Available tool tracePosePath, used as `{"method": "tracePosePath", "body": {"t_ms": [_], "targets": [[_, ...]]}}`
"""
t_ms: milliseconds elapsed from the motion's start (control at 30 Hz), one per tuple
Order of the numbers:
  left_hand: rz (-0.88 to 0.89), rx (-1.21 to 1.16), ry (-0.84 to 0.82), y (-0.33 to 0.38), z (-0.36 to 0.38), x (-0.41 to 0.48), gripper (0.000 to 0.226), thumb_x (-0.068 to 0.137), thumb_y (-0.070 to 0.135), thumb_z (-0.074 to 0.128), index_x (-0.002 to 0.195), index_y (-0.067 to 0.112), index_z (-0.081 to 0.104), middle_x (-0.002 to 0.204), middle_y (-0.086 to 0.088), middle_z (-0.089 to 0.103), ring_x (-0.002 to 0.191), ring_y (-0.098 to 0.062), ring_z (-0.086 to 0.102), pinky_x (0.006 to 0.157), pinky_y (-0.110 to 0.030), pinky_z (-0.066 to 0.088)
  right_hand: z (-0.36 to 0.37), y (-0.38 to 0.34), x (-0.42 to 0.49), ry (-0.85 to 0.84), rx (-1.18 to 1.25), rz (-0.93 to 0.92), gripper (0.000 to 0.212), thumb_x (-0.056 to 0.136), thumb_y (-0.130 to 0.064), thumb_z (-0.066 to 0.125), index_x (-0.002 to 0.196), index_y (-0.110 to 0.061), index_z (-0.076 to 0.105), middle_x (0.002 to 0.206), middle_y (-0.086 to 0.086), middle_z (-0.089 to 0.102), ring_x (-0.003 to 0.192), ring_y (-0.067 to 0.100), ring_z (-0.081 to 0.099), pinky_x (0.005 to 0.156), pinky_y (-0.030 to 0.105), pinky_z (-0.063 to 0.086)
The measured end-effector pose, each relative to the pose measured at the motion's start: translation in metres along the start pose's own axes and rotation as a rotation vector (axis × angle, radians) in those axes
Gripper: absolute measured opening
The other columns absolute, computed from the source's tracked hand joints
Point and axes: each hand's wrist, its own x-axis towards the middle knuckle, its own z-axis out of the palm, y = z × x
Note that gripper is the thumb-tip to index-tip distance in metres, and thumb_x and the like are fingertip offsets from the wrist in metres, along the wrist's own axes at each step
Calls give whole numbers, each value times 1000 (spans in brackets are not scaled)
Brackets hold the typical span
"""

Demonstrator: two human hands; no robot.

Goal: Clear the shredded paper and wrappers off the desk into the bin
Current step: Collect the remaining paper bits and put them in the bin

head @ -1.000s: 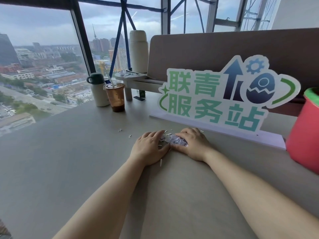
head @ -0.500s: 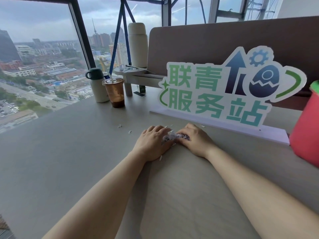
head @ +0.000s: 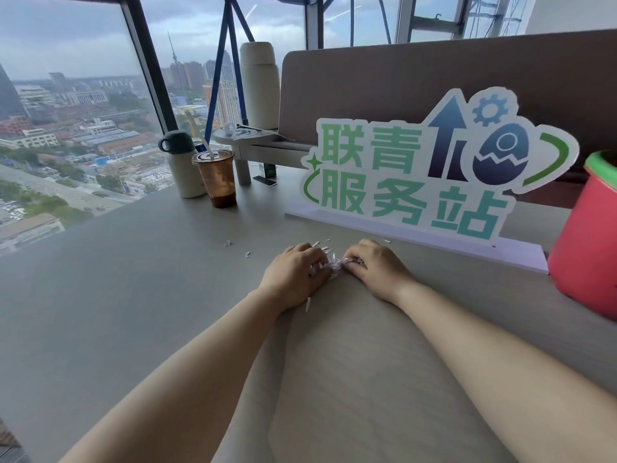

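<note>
A small heap of white shredded paper and crinkled wrappers [head: 335, 263] lies on the grey desk [head: 133, 295], squeezed between my two hands. My left hand [head: 293, 275] cups it from the left, fingers curled over the scraps. From the right, my right hand [head: 377, 265] presses in, fingertips closed on the same heap. Loose shreds lie apart: two to the left [head: 237, 248], a few by my left fingertips [head: 320, 243], one strip beside my left wrist [head: 308, 303]. The red bin [head: 587, 242] with a green rim stands at the right edge.
A standing sign [head: 434, 168] with green characters on a white base is just behind my hands. At the back left stand an iced-coffee cup [head: 216, 178], a cream mug with a dark lid [head: 182, 165] and a tall cream flask [head: 259, 85]. A brown partition [head: 434, 71] runs along the back.
My hands have drawn closer together, bunching the scraps into a tighter heap that rises between the fingertips. The view has shifted slightly.
</note>
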Motion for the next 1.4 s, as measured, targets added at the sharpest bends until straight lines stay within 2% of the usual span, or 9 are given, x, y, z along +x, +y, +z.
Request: {"method": "tracePosePath", "body": {"t_ms": [300,500,633,700,800,1067,1167,1333,1400], "targets": [[67,25,-4,22,-18,-9,23,90,41,52,99,22,63,99,0,61,95,-23,57,69,-26,39,-25,-6,-25,54,45,46,20,86,-25,62,92,-6,67,86,5,54,82,16,49,70,24,33],[153,14,34,64,-38,-10,25,91,40,51,102,21,63,100,0,62,88,-21,58,68,-29,47,-70,-21,-55,64,55,71,24,87,-28,61,93,-6,67,87,3,54,82,17,51,71,26,37],[196,-26,32,101,-43,-7,26,91,41,51,100,19,62,99,0,60,84,-23,59,68,-32,50,-105,-25,-77,83,35,86,27,87,-32,61,90,-6,66,82,2,57,76,17,51,62,28,37],[228,-47,38,121,-47,-5,25,91,39,52,99,18,62,99,-2,59,83,-24,59,69,-33,50,-123,-25,-90,95,6,98,22,87,-30,61,83,-9,64,74,-1,54,72,16,49,58,24,35],[288,-64,53,153,-52,-1,25,91,38,53,97,16,61,95,-2,58,80,-24,58,69,-34,51,-154,-23,-111,140,-40,116,21,87,-29,61,70,-17,55,66,-6,47,66,13,44,57,28,31],[395,-155,85,232,-53,21,26,92,37,52,85,14,60,81,3,51,70,-16,50,58,-26,36,-230,-6,-153,308,-134,191,21,85,-23,63,80,-3,65,76,8,56,72,19,49,56,25,31],[447,-197,90,262,-53,29,24,91,36,53,77,17,54,76,1,51,66,-17,48,59,-26,34,-257,0,-165,349,-165,212,20,85,-21,61,86,-1,66,87,14,64,81,26,56,66,33,38],[494,-223,76,302,-49,48,28,90,37,54,79,11,58,77,-1,53,66,-19,50,57,-28,37,-295,21,-176,415,-192,268,17,85,-24,62,89,-8,68,91,7,67,82,17,55,62,26,37],[501,-235,75,315,-49,59,30,91,37,54,75,11,54,76,-3,54,66,-21,50,58,-30,39,-308,33,-174,427,-194,289,17,84,-25,63,88,-10,68,93,8,69,87,21,60,68,28,40]]}}
